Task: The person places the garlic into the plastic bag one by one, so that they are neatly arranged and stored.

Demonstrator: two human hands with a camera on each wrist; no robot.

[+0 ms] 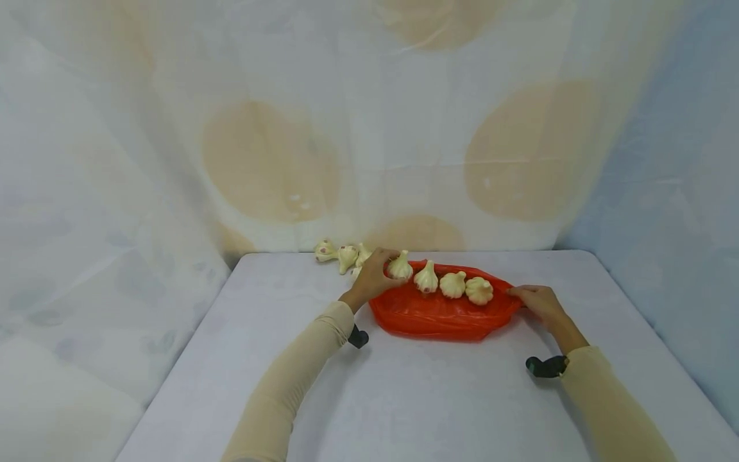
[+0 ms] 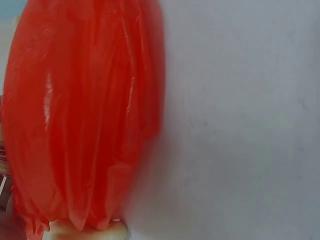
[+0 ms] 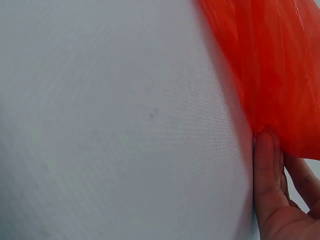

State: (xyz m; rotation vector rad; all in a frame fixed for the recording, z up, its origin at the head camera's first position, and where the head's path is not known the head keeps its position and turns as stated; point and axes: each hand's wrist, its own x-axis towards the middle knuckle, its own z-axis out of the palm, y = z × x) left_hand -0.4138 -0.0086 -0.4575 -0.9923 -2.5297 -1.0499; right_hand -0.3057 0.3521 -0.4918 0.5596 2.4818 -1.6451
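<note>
A red plastic bag (image 1: 439, 317) lies on the table with several garlic bulbs (image 1: 453, 285) in a row along it. At the row's left end my left hand (image 1: 372, 276) holds a garlic bulb (image 1: 400, 266) between thumb and fingers, its stem pointing up. My right hand (image 1: 539, 301) pinches the bag's right end between thumb and fingers. In the right wrist view the right thumb and fingers (image 3: 267, 170) meet the bag's gathered edge. The left wrist view shows the bag's creased side (image 2: 85, 115), with only a sliver of the left hand at the lower left.
Several more garlic bulbs (image 1: 346, 256) sit at the table's back edge, left of the bag, one partly hidden behind the left hand. The white tabletop (image 1: 439, 404) meets a hanging patterned sheet (image 1: 404, 147) at the back and sides.
</note>
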